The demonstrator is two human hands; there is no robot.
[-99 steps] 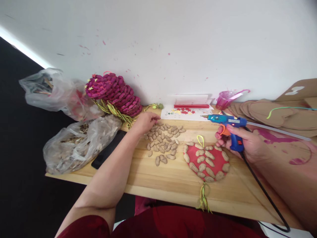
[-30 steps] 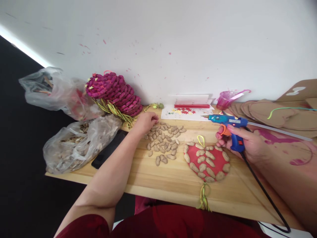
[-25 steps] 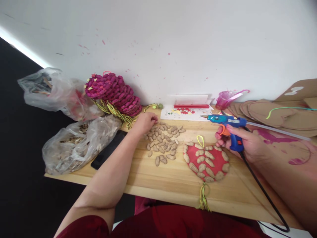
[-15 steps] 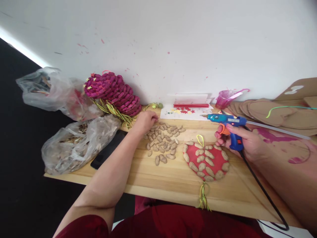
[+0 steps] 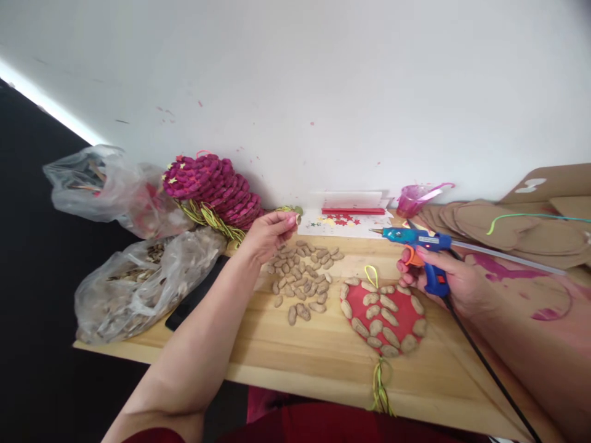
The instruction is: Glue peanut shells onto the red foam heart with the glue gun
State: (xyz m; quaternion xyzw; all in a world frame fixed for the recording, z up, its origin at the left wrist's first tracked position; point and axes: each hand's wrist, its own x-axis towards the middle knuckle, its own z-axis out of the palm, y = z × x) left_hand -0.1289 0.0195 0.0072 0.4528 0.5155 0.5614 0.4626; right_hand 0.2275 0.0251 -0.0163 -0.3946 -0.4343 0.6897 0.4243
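My left hand (image 5: 272, 235) is raised over the far edge of a spread of loose peanuts (image 5: 302, 280), its thumb and fingers closed on one peanut (image 5: 298, 219). In my right hand (image 5: 455, 280) is a blue glue gun (image 5: 418, 239) with an orange trigger, its nozzle pointing left and a clear glue stick (image 5: 508, 256) out of its back. Below the gun lies a red heart (image 5: 404, 304), edged with peanuts and with more in rows across its middle. A yellow loop tops it and a yellow-green tassel (image 5: 379, 387) hangs from its point.
At the left are plastic bags (image 5: 148, 283), a dark phone (image 5: 196, 295) and stacked purple peanut hearts (image 5: 217, 191). White paper with small stars (image 5: 341, 219), a pink cup (image 5: 410, 202) and cardboard cutouts (image 5: 498, 224) lie along the wall. The gun's black cord (image 5: 489, 366) crosses the table's right side.
My left hand has lifted from the far edge of the loose peanuts, with a peanut now showing between its fingertips. The view has tilted up slightly; my right hand still holds the glue gun.
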